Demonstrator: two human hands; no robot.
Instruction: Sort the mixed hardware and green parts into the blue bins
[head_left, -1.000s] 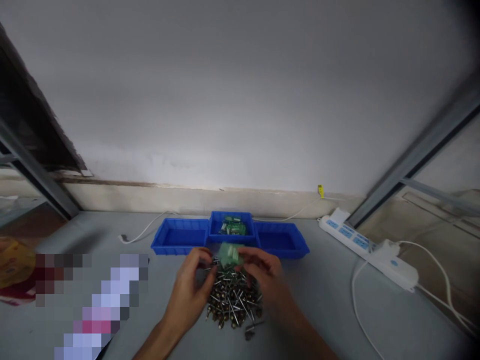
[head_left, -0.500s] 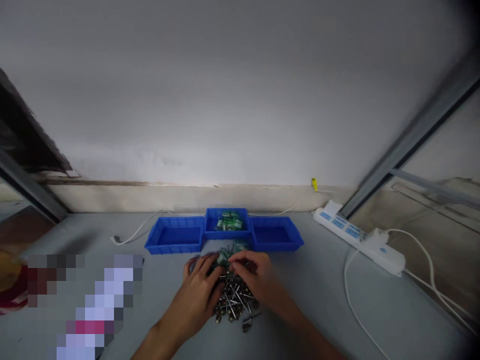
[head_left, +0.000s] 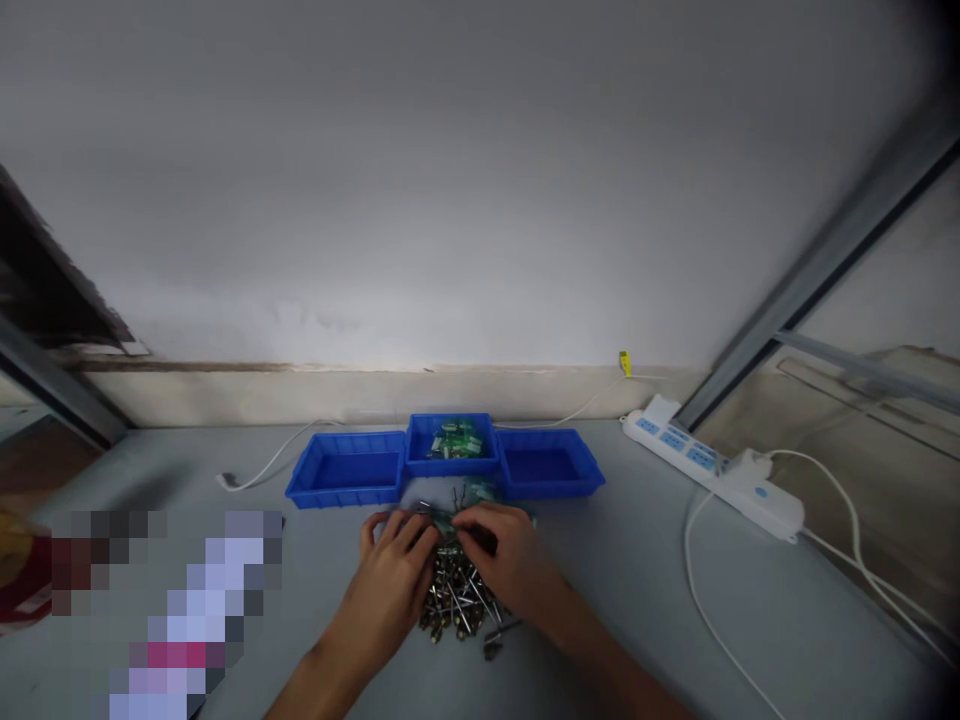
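Note:
My left hand (head_left: pixel 390 570) rests at the left of a pile of small metal parts (head_left: pixel 456 595), fingers bent and drawn together. From the right, my right hand (head_left: pixel 502 555) pinches thumb against forefinger, its tips almost meeting those of the left. Between the fingertips shows a bit of green (head_left: pixel 445 523), too small to make out. The pile is made of thin shiny rods with dark and brassy ends. One loose rod (head_left: pixel 493 648) lies at its near right edge. More green pieces (head_left: pixel 482 488) lie just beyond my hands, partly hidden by them.
Behind the pile stand a left blue tray (head_left: pixel 346 497), a middle blue tray (head_left: pixel 450 467) holding green pieces, and a right blue tray (head_left: pixel 555 488). A white power strip (head_left: pixel 712 470) with cables lies to the right. A pixelated patch (head_left: pixel 202 600) covers the left front.
My hands have shifted slightly at the far end of the pile, and the left fingers have drawn closer together. The view has moved a little; the trays stand as before.

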